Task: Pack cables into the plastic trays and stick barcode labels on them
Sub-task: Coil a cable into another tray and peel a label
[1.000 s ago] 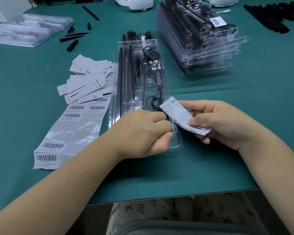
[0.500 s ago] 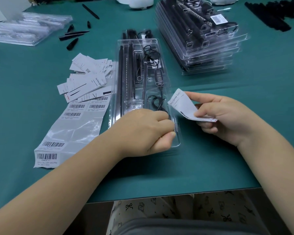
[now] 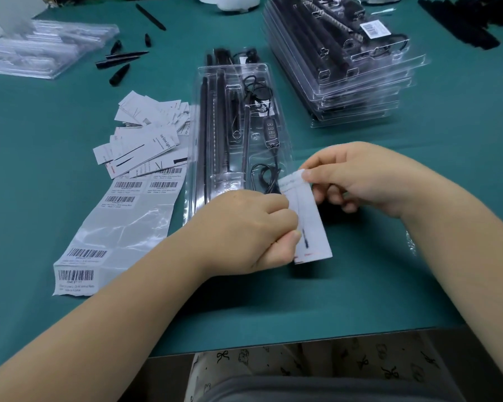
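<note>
Green matting covers the table (image 3: 418,198), with a clear tray (image 3: 238,134) of black rods and a coiled cable (image 3: 266,177) lying lengthwise in the middle. Both hands work at the tray's near right corner on a white card (image 3: 310,224), which hangs roughly upright just beside and over that corner. The right hand (image 3: 357,178) pinches the card's top edge between thumb and forefinger; the left hand (image 3: 244,227) has curled fingers closed on the card's left edge, low down.

By the look of it the card is thin, light paper stock that bends easily and would crease under a hard squeeze, so edge pinches at two ends suit it best. The tray is probably light, springy plastic, slick to the touch, best steadied at its rim.

Half a second ago the card sat tilted in the right hand alone, off to the right, with the left fist resting on the tray; now the card is turned long-side down and the left hand has joined the hold.

Left of the tray lie loose cards (image 3: 145,132) and a barcode strip (image 3: 114,227); filled trays (image 3: 352,82) are stacked far right
</note>
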`<action>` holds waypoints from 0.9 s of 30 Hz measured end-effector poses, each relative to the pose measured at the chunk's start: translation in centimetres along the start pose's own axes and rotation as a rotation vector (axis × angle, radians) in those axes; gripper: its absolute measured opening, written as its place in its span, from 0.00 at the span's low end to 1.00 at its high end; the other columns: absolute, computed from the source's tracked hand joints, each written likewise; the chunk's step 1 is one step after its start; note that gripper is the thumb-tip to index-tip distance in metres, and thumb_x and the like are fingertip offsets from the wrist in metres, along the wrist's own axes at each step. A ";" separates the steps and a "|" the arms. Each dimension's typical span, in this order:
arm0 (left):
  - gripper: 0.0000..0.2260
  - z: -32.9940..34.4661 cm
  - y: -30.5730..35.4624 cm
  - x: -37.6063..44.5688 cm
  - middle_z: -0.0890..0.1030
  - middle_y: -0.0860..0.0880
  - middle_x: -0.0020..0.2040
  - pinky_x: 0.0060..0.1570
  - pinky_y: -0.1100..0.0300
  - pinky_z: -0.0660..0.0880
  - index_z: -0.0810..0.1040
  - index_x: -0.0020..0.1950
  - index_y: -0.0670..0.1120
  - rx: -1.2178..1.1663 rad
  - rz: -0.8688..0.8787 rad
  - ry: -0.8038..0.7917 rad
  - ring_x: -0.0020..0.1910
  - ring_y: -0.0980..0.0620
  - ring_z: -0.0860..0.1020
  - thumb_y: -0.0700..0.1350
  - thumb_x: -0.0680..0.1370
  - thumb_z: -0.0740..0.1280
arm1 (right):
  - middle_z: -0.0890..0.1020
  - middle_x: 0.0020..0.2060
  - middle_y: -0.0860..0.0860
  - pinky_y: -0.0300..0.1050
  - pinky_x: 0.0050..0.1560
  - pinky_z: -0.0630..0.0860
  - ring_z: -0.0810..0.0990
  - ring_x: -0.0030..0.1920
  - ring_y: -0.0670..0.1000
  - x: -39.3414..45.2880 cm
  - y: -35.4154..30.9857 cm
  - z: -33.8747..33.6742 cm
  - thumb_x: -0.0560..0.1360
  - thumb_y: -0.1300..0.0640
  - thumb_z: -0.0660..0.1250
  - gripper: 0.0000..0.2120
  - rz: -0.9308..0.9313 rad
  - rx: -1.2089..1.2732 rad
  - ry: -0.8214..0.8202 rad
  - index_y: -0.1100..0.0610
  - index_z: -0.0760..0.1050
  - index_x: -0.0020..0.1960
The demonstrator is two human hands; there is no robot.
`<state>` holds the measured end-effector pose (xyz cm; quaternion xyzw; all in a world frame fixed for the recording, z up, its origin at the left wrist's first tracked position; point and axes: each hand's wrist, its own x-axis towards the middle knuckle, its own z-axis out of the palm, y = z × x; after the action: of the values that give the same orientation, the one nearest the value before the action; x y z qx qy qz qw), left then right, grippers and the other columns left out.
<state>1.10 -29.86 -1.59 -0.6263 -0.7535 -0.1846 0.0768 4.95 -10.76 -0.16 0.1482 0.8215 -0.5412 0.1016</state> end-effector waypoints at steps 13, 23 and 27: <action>0.15 -0.2 0.0 0.1 0.71 0.43 0.28 0.29 0.62 0.59 0.74 0.31 0.39 0.023 -0.005 0.009 0.23 0.44 0.66 0.43 0.74 0.57 | 0.75 0.25 0.45 0.34 0.20 0.66 0.69 0.24 0.44 1.2 1.8 0.2 0.76 0.61 0.66 0.06 -0.064 0.093 0.071 0.54 0.78 0.42; 0.16 0.0 -0.2 0.5 0.71 0.41 0.28 0.24 0.57 0.65 0.72 0.31 0.38 -0.020 -0.064 -0.007 0.22 0.42 0.68 0.44 0.75 0.55 | 0.77 0.22 0.44 0.33 0.20 0.65 0.68 0.20 0.41 2.2 1.2 2.4 0.73 0.64 0.70 0.06 -0.174 0.351 0.288 0.56 0.78 0.39; 0.16 0.0 -0.3 0.5 0.71 0.42 0.28 0.24 0.57 0.67 0.73 0.31 0.38 -0.006 -0.054 -0.014 0.22 0.42 0.68 0.45 0.75 0.56 | 0.77 0.22 0.45 0.34 0.23 0.70 0.73 0.21 0.43 2.5 1.1 2.8 0.74 0.67 0.68 0.06 -0.186 0.430 0.281 0.58 0.77 0.41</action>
<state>0.73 -29.41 -1.49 -0.6074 -0.7700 -0.1843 0.0646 3.00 -12.53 -3.05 0.1640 0.7036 -0.6845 -0.0973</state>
